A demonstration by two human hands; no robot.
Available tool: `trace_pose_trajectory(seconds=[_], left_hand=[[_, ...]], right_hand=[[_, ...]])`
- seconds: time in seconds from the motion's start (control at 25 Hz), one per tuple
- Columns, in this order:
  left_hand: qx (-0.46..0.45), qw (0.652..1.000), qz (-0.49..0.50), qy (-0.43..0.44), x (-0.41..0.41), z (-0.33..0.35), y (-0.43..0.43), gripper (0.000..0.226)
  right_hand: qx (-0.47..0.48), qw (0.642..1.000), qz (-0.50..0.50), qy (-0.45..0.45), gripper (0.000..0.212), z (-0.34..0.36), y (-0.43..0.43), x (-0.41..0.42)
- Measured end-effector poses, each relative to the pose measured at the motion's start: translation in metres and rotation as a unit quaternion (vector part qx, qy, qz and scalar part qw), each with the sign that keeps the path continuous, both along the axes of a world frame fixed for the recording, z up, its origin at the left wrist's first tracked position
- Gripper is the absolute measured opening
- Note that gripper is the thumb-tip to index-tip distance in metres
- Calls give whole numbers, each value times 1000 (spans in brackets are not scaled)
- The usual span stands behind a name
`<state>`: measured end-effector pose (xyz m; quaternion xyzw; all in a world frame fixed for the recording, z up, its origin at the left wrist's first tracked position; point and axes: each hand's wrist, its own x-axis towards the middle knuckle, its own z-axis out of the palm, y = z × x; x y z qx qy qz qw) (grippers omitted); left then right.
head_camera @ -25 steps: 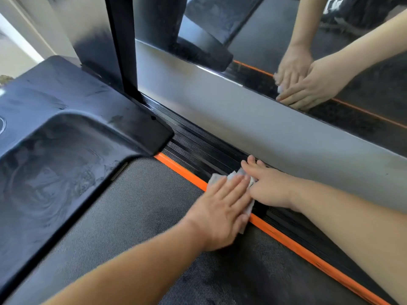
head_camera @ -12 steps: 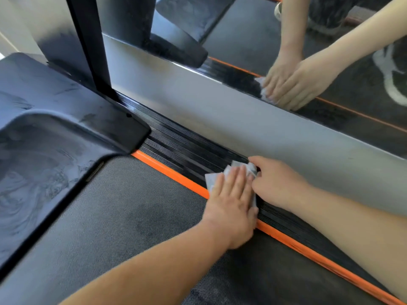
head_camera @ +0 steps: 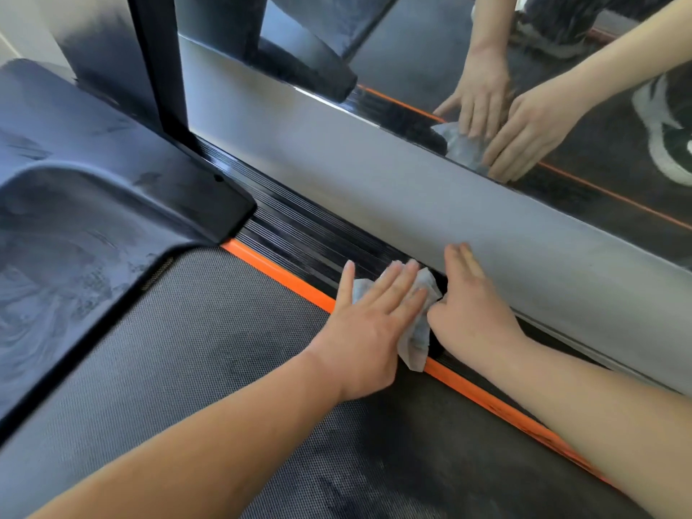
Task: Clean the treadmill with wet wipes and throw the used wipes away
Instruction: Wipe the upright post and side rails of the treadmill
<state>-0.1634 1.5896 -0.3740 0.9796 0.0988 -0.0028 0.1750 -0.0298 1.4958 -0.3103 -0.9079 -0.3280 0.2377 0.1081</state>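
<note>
A crumpled white wet wipe (head_camera: 417,337) lies on the treadmill's black ribbed side rail (head_camera: 310,234), across its orange edge strip (head_camera: 277,273). My left hand (head_camera: 370,324) presses flat on the wipe with fingers spread. My right hand (head_camera: 472,312) rests beside it on the rail, thumb and finger pinching the wipe's right edge, other fingers stretched toward the wall. The grey textured running belt (head_camera: 209,350) fills the lower left.
The treadmill's dark motor cover (head_camera: 86,204) sits at left, dusty with smear marks, and a black upright post (head_camera: 157,61) rises from it. A grey wall base (head_camera: 374,181) runs along the rail, with a mirror (head_camera: 449,50) above reflecting my hands and a shoe.
Both hands and the wipe have slid along the side rail, away from the motor cover. My left fingers have spread wider and my right fingers have stretched out.
</note>
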Motion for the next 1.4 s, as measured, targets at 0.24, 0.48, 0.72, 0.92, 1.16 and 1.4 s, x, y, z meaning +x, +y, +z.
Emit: trace_pose_trajectory(seconds=[0.24,0.48,0.72,0.92,1.16,1.4], left_hand=[[-46,990,129,-15,-23,1,18,67],[-45,987,149,36,-30,11,26,81],[-28,981,123,146,-37,43,21,88],[47,962,75,260,-42,79,13,91],[44,951,139,273,-3,71,-9,87],[33,946,220,237,26,42,-48,90]], right_hand=[[-39,974,220,-29,72,-34,-14,-68],[-150,973,172,-26,73,-60,19,-12],[-178,915,359,-51,94,-58,-30,24],[-112,870,478,-55,100,-61,-78,25],[21,930,351,-104,81,-66,-59,2],[3,933,348,-87,80,-81,-68,8]])
